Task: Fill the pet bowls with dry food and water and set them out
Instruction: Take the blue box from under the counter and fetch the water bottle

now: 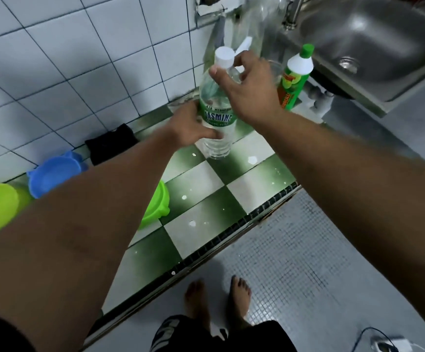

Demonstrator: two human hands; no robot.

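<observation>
White square tiles on the wall [66,59], dark grout between them, soft grey shadows across them. Below, a table [206,199] tiled in a glossy green-and-white chequer, dotted with small white specks and bright glints of reflected light. Along its front edge, a narrow trim [231,241] of small black tiles. Just beside the table's right end, a stainless steel sink [384,34], dull sheen on the basin, round drain [349,64] at the bottom, tap [291,19] at the rear left corner, blurred toward the top. Grey pipe [319,97] under the sink's near corner. Floor [308,262] of tiny grey mosaic tiles. At the bottom right corner, a white plug [386,345] with a dark cable.
</observation>
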